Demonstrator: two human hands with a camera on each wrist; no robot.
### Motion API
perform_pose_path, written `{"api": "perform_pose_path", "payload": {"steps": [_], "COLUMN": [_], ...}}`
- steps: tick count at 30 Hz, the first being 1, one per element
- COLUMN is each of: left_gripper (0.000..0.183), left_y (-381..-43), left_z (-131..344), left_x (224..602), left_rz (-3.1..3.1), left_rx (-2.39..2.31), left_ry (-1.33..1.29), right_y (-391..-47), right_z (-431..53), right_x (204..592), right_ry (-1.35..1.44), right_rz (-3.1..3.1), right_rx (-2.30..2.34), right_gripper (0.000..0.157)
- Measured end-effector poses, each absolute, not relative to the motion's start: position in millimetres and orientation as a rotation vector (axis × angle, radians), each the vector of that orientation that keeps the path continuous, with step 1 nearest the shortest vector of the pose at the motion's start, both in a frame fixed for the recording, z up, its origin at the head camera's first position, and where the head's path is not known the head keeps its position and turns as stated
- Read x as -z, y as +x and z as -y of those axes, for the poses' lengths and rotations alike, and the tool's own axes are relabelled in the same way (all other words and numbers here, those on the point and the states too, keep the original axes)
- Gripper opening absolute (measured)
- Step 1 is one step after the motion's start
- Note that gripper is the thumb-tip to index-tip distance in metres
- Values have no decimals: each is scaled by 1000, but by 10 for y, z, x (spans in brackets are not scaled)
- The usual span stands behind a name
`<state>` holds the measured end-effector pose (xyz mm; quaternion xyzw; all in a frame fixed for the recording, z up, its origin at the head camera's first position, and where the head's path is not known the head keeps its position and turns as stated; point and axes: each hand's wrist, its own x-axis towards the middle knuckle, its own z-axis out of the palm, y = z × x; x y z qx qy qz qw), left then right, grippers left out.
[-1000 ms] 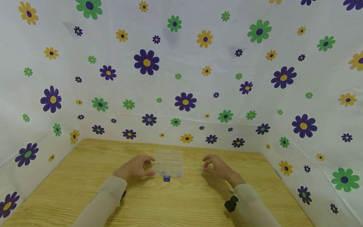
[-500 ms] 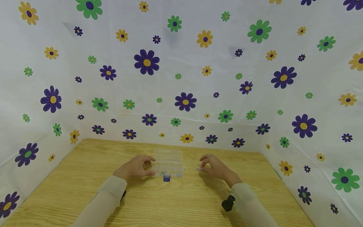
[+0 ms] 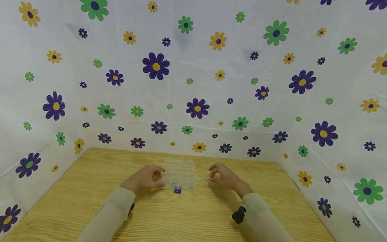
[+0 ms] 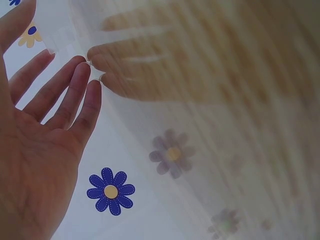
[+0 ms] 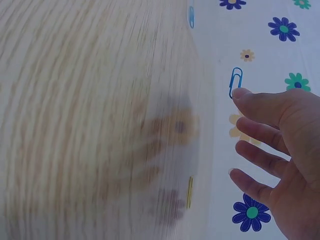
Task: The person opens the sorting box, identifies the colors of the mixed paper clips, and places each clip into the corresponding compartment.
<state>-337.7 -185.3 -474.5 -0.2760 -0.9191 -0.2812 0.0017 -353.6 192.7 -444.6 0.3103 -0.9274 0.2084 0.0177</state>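
A small clear plastic box [image 3: 188,179] with compartments stands on the table, its clear lid [image 3: 179,165] raised at the back. A dark blue latch [image 3: 177,190] hangs at its front. Small green, yellow and bluish pieces show inside, too small to tell apart. My left hand [image 3: 144,177] is at the box's left side, fingers loosely extended with the tips at its edge; whether they touch cannot be told. Right of the box, my right hand [image 3: 225,176] pinches a blue paper clip [image 5: 236,82] by one end, its other fingers spread.
A yellow paper clip [image 5: 189,192] lies on the table in the right wrist view. Another blue piece [image 5: 191,17] shows near the top there. The wood-grained table [image 3: 181,218] is bounded by flower-printed white cloth [image 3: 193,90] at the back and both sides.
My right hand has moved left toward the box with the paper clip still pinched. The left hand and the box have stayed in place.
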Motion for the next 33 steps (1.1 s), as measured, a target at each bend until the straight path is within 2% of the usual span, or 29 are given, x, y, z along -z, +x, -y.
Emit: {"api": "perform_pose_path", "payload": {"steps": [33], "left_gripper": [67], "left_y": [-3392], "left_z": [1836], "left_x": [4759], "left_rz": [2895], "left_rx": [865], "left_ry": [-852], "right_y": [-3554], "right_z": [-1522], "right_x": [4436], "right_ry": [1055], "right_rz": [2870], "right_rx": [-667], "right_gripper": [12]}}
